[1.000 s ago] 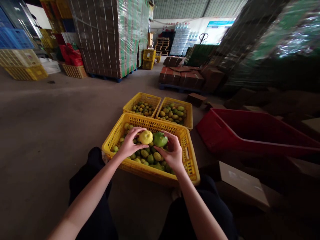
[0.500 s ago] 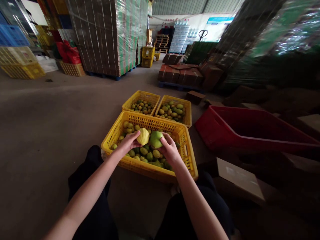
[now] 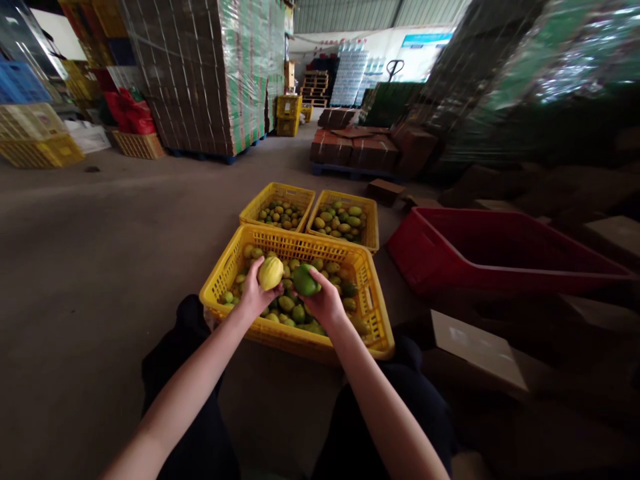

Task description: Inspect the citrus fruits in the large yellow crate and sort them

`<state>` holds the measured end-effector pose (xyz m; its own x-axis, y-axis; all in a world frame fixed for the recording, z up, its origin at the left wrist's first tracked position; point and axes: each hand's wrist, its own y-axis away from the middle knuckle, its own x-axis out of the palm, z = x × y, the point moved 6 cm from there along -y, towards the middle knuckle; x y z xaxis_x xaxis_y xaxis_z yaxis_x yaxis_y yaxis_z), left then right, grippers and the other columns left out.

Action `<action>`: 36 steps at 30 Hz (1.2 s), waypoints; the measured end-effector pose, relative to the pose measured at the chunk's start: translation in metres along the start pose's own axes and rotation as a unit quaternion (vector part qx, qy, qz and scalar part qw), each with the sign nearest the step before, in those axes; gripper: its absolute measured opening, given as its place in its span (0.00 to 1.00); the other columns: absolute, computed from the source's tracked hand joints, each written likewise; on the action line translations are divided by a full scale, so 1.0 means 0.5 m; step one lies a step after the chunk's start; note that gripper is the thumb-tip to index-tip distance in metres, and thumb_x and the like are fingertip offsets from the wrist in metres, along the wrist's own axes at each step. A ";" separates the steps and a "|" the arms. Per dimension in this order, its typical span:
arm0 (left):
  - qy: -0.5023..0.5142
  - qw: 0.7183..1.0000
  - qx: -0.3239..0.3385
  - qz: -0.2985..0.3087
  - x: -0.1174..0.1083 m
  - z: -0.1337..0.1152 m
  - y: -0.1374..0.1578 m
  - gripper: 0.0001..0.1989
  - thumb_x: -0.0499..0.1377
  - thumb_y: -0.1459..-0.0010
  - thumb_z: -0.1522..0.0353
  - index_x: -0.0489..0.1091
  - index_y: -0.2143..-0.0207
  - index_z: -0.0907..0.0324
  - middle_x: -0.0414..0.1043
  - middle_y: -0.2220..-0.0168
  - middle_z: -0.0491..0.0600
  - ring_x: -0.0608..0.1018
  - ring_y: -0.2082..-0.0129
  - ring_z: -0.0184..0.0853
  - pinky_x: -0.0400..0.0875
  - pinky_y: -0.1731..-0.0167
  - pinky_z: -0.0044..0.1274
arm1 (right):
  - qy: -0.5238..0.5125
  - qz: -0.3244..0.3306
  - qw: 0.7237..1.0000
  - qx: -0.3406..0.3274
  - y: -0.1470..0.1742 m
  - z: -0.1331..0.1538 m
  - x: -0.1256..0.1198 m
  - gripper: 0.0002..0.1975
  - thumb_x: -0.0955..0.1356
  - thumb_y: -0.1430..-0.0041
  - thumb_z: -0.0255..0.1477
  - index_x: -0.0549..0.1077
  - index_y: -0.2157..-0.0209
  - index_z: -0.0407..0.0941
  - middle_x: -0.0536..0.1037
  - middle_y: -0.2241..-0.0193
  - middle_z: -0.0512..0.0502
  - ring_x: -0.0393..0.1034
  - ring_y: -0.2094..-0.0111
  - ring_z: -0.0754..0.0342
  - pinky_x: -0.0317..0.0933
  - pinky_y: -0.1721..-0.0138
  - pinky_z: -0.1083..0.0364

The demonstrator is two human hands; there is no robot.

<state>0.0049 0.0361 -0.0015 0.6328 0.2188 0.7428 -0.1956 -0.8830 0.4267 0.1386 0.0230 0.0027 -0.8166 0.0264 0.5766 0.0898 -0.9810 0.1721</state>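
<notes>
My left hand (image 3: 257,290) is closed around a yellow, ribbed, lemon-like fruit (image 3: 271,273), with the thumb along its left side. Close by on the right, my right hand (image 3: 325,299) grips a smooth dark green fruit (image 3: 306,280) between thumb and fingers. A small gap separates the two fruits. Both are held over a large yellow plastic crate (image 3: 373,300) with slotted walls. Inside it lie several green and yellowish fruits (image 3: 287,304), some hidden beneath my hands.
Beyond the large crate stand two yellow crates of similar fruit, a left one (image 3: 250,208) and a right one (image 3: 373,227). A red tub (image 3: 425,260) is to the right, with a cardboard box (image 3: 475,343) nearer me. Wrapped pallet stacks (image 3: 195,73) rise behind.
Both hands have shifted slightly left, each still holding a fruit. The yellow fruit sits differently in my left fingers. The fruit in my right hand now shows a darker green side.
</notes>
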 end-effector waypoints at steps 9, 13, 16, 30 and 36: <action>0.002 1.000 -0.024 -0.004 -0.006 0.031 -0.026 0.16 0.53 0.41 0.60 0.72 0.64 0.63 0.74 0.77 0.50 0.74 0.82 0.30 0.69 0.83 0.19 | -0.050 -0.106 0.991 0.070 -0.010 -0.026 -0.009 0.12 0.71 0.51 0.40 0.69 0.71 0.47 0.77 0.80 0.50 0.75 0.77 0.51 0.62 0.87 0.58; -0.028 0.999 -0.004 0.024 0.003 0.023 -0.019 0.18 0.50 0.39 0.61 0.73 0.56 0.62 0.76 0.74 0.50 0.75 0.82 0.30 0.70 0.83 0.19 | -0.082 -0.060 0.991 0.088 -0.014 -0.031 0.000 0.14 0.68 0.50 0.42 0.71 0.69 0.45 0.79 0.77 0.46 0.76 0.74 0.48 0.63 0.86 0.56; -0.036 0.999 0.014 0.000 0.006 0.008 -0.011 0.19 0.51 0.39 0.61 0.73 0.54 0.61 0.76 0.73 0.49 0.74 0.83 0.30 0.69 0.84 0.19 | -0.082 -0.041 0.993 0.069 -0.012 -0.006 0.003 0.14 0.66 0.50 0.39 0.73 0.66 0.43 0.79 0.77 0.45 0.75 0.76 0.49 0.63 0.86 0.57; 0.141 0.984 0.108 0.024 -0.005 -0.018 -0.036 0.15 0.54 0.46 0.68 0.73 0.57 0.58 0.79 0.64 0.52 0.80 0.56 0.38 0.76 0.57 0.26 | -0.207 -0.056 0.976 -0.050 -0.047 0.009 -0.001 0.09 0.69 0.56 0.33 0.74 0.70 0.47 0.81 0.70 0.48 0.77 0.61 0.48 0.72 0.56 0.47; 0.177 0.975 0.121 0.057 0.007 -0.022 -0.040 0.17 0.51 0.44 0.68 0.75 0.56 0.57 0.79 0.58 0.51 0.77 0.49 0.40 0.75 0.53 0.30 | -0.303 -0.071 0.949 -0.059 -0.080 -0.029 0.005 0.11 0.67 0.55 0.34 0.74 0.67 0.48 0.82 0.68 0.50 0.78 0.59 0.50 0.69 0.51 0.46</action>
<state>0.0029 0.0589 -0.0017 0.3105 0.2062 0.9279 -0.0393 -0.9726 0.2292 0.1247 0.0598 -0.0144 -0.3349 0.2299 0.9138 -0.0898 -0.9732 0.2119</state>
